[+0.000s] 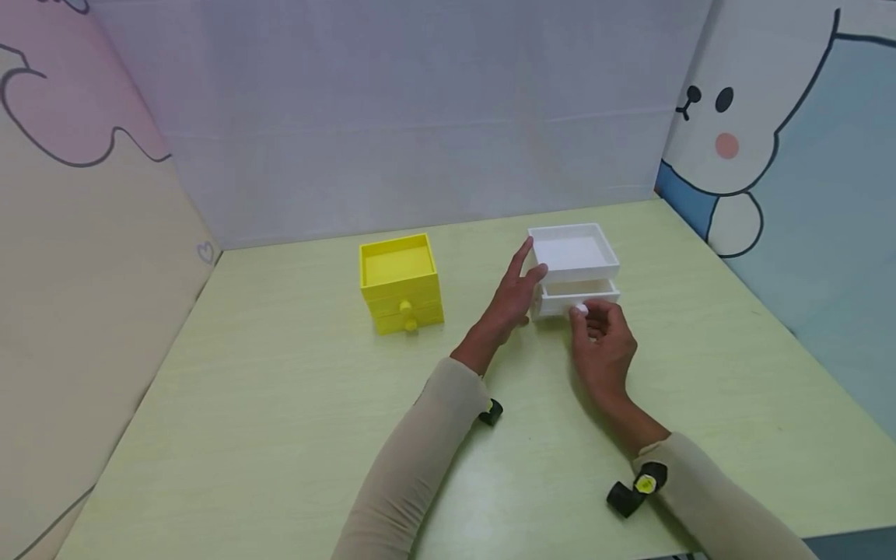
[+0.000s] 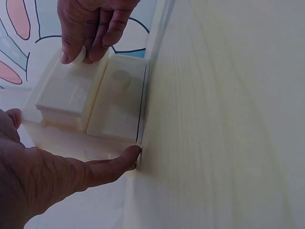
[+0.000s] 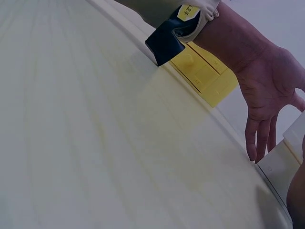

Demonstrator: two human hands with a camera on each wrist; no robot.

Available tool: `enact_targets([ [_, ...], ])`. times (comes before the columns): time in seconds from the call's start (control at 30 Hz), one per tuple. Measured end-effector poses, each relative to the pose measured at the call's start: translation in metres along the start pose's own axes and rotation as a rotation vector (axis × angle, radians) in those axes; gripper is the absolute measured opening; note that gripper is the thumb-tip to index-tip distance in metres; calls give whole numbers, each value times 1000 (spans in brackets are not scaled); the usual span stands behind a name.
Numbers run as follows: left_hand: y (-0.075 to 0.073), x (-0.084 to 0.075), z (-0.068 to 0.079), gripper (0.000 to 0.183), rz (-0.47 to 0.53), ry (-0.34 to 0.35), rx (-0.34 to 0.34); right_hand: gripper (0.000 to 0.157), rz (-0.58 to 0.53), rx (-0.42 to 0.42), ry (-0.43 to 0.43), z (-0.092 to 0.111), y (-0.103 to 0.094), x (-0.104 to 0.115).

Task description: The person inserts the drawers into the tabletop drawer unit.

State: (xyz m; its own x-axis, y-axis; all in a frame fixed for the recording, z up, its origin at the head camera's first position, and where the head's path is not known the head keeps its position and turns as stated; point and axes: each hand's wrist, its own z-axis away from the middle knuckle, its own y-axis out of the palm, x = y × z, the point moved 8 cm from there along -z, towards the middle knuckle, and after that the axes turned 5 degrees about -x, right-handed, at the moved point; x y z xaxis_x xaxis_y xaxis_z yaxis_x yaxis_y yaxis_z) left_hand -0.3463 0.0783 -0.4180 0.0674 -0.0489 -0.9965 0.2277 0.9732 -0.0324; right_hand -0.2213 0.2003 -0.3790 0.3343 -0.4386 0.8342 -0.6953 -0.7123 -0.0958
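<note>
A small white drawer box (image 1: 575,247) with a tray-like top stands on the table, its upper drawer (image 1: 556,306) partly pulled out. My right hand (image 1: 603,350) pinches the round knob (image 1: 581,309) of that drawer between thumb and fingers. My left hand (image 1: 511,302) lies along the left side of the box, fingers stretched out and touching it. In the left wrist view, the lower drawer (image 2: 112,112) with its own round knob (image 2: 121,79) sits closed. Only part of my right hand (image 3: 298,195) shows at the edge of the right wrist view.
A yellow drawer box (image 1: 400,268) of similar shape stands to the left, both its drawers closed. The pale wooden table (image 1: 280,420) meets a plain back wall (image 1: 434,117) and side walls with cartoon drawings (image 1: 742,117). A black camera (image 1: 625,498) hangs at my right wrist.
</note>
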Motion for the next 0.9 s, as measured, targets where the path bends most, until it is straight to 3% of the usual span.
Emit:
enact_targets([
  [0.17, 0, 2, 0, 57, 0, -6, -3, 20, 5, -2, 19, -1, 3, -10],
  [0.4, 0, 1, 0, 57, -14, -3, -11, 22, 8, 0, 53, -7, 11, -48],
  [0.9, 0, 5, 2, 57, -5, -14, -7, 24, 11, -1, 89, -11, 21, -61],
])
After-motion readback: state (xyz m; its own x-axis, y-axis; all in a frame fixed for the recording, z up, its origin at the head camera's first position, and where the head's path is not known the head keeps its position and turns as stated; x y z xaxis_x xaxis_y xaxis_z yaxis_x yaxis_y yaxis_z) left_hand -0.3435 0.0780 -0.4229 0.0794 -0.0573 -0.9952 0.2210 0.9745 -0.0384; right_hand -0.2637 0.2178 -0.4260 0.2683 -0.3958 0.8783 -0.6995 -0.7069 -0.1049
